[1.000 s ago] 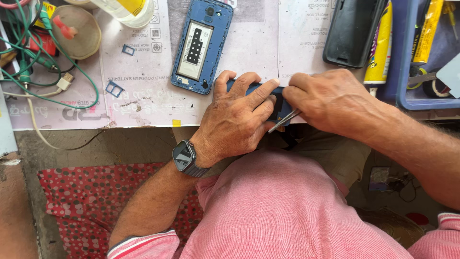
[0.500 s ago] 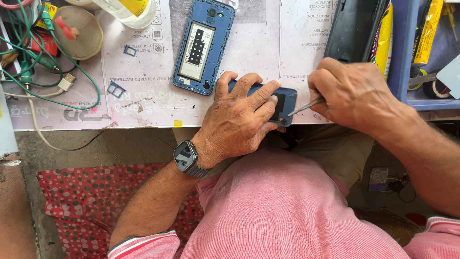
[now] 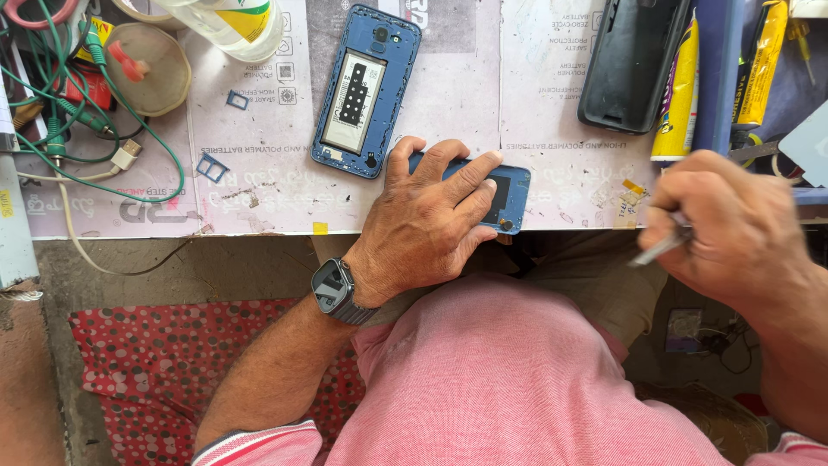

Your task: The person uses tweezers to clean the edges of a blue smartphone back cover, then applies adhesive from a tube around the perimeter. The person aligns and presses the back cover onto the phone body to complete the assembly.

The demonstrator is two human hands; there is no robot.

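Left hand (image 3: 427, 220) flat on blue phone part (image 3: 513, 194), right hand (image 3: 733, 224) gripping metal tool (image 3: 657, 248), opened phone (image 3: 366, 91) nr

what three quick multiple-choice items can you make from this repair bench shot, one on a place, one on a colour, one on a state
1. Where does the left hand rest?
A. on the blue phone part at the table's near edge
B. on the black case
C. on the green cables

2. What colour is the frame of the opened phone?
A. red
B. blue
C. white

3. What is the state of the right hand?
A. flat and open on the table
B. closed on a thin metal tool, off to the right of the part
C. gripping the bottle

Answers:
1 A: the fingers lie spread over the blue phone part.
2 B: a blue rim surrounds the exposed inside.
3 B: the thin metal tool sticks out of the closed hand, clear of the part.
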